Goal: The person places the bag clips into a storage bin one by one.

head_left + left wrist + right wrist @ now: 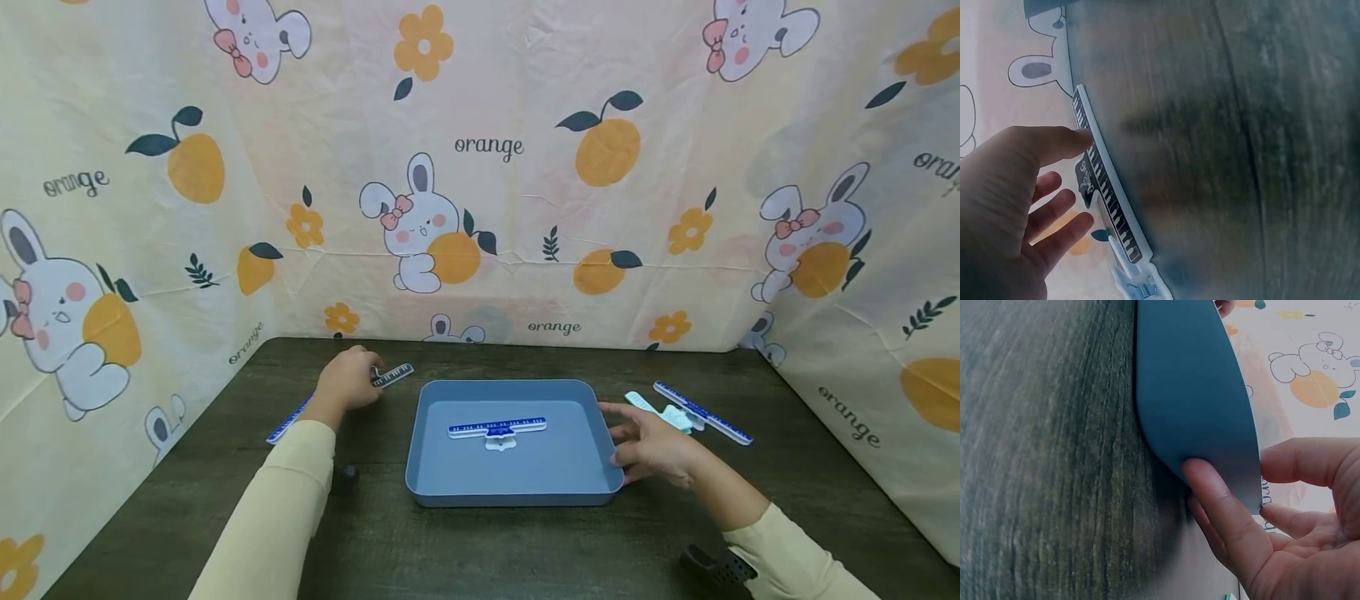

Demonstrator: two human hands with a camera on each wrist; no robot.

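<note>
While the left hand (350,379) reaches to the far side of the table (450,550), the head view shows it at a black clip (393,376), just beyond the tray's far left corner. The blue tray (465,477) holds one blue-and-white clip (497,429); another, the left-hand clip (288,419), lies partly hidden by the left forearm. The right hand (656,446) curls against the tray's right side, near a mint clip (641,402) and the right-hand clip (705,413), which lie together.

In the left wrist view, the thumb (1066,142) presses the black clip's face near its upper part, apparently pinching it, though the opposing fingertip is hidden; the other fingers bend loosely, clear of it. So narrow a hold, away from the middle, could let the clip swivel or slip if lifted quickly.

In the right wrist view, the fingers are part-bent around the tray's corner, some against its outer wall, some at the rim. Uneven pressure there could skew the tray or tip that edge, sliding the clip inside.
</note>
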